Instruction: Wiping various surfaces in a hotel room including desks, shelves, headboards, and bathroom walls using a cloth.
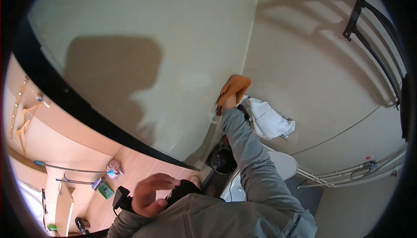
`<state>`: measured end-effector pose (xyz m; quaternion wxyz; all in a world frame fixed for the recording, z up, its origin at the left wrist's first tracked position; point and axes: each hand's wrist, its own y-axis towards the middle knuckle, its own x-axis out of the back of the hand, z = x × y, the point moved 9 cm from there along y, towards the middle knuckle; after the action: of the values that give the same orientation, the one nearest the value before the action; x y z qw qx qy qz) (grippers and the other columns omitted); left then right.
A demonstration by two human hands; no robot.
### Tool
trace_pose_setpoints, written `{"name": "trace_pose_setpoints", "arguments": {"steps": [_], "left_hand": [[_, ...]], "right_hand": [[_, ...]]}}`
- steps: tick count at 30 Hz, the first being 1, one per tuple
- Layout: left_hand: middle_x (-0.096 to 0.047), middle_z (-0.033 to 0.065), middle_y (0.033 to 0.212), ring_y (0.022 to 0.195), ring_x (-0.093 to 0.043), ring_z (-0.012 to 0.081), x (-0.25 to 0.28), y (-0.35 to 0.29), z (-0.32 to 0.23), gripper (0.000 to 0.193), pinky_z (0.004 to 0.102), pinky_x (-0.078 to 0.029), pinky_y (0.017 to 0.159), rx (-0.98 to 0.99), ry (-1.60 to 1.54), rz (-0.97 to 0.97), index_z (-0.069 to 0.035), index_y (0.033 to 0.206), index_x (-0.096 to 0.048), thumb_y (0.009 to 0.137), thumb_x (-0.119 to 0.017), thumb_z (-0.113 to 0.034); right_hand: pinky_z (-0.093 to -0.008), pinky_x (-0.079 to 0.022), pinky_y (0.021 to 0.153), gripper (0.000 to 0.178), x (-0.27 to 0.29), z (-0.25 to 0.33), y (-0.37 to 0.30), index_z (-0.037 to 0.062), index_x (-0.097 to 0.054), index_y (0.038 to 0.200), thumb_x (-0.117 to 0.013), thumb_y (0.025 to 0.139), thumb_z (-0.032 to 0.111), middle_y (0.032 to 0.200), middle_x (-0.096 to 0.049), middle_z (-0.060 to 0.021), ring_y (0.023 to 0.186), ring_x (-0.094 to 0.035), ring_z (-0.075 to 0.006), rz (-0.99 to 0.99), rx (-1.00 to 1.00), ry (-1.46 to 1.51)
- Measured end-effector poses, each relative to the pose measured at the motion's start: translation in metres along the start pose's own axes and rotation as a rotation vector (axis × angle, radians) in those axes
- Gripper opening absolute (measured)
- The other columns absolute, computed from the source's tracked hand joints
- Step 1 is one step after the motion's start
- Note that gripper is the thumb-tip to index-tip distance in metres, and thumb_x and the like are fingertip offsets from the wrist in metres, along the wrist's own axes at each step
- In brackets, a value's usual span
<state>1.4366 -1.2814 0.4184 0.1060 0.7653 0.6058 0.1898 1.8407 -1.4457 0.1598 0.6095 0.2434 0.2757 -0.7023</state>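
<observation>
My right arm reaches forward to the corner where two pale walls meet. There my right hand (229, 103) is closed on an orange-brown cloth (236, 85), which lies against the wall. Part of the fingers is hidden by the cloth. A white towel (266, 118) hangs just right of that hand, partly over a metal holder. At the lower left, my left hand (151, 193) is held in front of my body with curved fingers, the thumb apart from them. Nothing shows in it.
Below my right arm are a black-lined bin (223, 160) and a white rounded lid (283, 163). Pipes (347, 175) run along the right wall, under a black rack (369, 34). Beyond a dark door frame (87, 107) stand a mop (115, 168) and a green dustpan (105, 190).
</observation>
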Motion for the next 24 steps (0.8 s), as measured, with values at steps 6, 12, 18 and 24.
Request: {"name": "trace_pose_setpoints", "arguments": {"steps": [6, 12, 18, 24], "left_hand": [[-0.061, 0.0204, 0.137, 0.128, -0.057, 0.0351, -0.043, 0.019, 0.035, 0.05, 0.0446, -0.043, 0.109, 0.055, 0.016, 0.594, 0.002, 0.137, -0.056, 0.094, -0.072, -0.02], [-0.052, 0.0241, 0.143, 0.132, -0.05, 0.0414, -0.045, 0.052, 0.015, 0.051, 0.0495, -0.04, 0.108, -0.046, -0.136, 0.694, 0.002, 0.14, -0.053, 0.107, -0.048, -0.036], [-0.05, 0.0239, 0.146, 0.137, -0.045, 0.0403, -0.05, 0.074, -0.014, 0.064, 0.0475, -0.033, 0.115, 0.013, -0.159, 0.8, 0.003, 0.143, -0.05, 0.107, -0.039, -0.049], [-0.054, 0.0242, 0.142, 0.134, -0.05, 0.0384, -0.084, 0.086, -0.003, 0.073, 0.0461, -0.036, 0.112, 0.205, -0.188, 0.641, 0.005, 0.137, -0.054, 0.104, -0.041, -0.059]], "right_hand": [[-0.0335, -0.048, 0.092, 0.045, -0.054, 0.118, 0.037, 0.0073, -0.05, 0.133, -0.055, 0.103, 0.041, 0.112, -0.054, -0.0024, 0.107, -0.055, -0.0163, 0.137, 0.374, -0.112], [-0.0458, -0.052, 0.085, 0.032, -0.165, 0.35, 0.017, 0.0003, -0.06, 0.123, -0.055, 0.099, 0.021, 0.114, -0.066, -0.0204, 0.098, -0.065, -0.0364, -0.172, 1.063, -1.294], [-0.0469, -0.054, 0.089, 0.038, -0.233, 0.46, -0.004, 0.0058, -0.063, 0.124, -0.054, 0.098, 0.032, 0.118, -0.069, -0.0135, 0.104, -0.067, -0.0354, -0.224, 1.642, -1.631], [-0.0442, -0.053, 0.092, 0.029, -0.197, 0.494, 0.009, 0.0083, -0.064, 0.12, -0.056, 0.097, 0.023, 0.119, -0.063, -0.0179, 0.113, -0.061, -0.0342, 0.381, 1.319, -1.168]]}}
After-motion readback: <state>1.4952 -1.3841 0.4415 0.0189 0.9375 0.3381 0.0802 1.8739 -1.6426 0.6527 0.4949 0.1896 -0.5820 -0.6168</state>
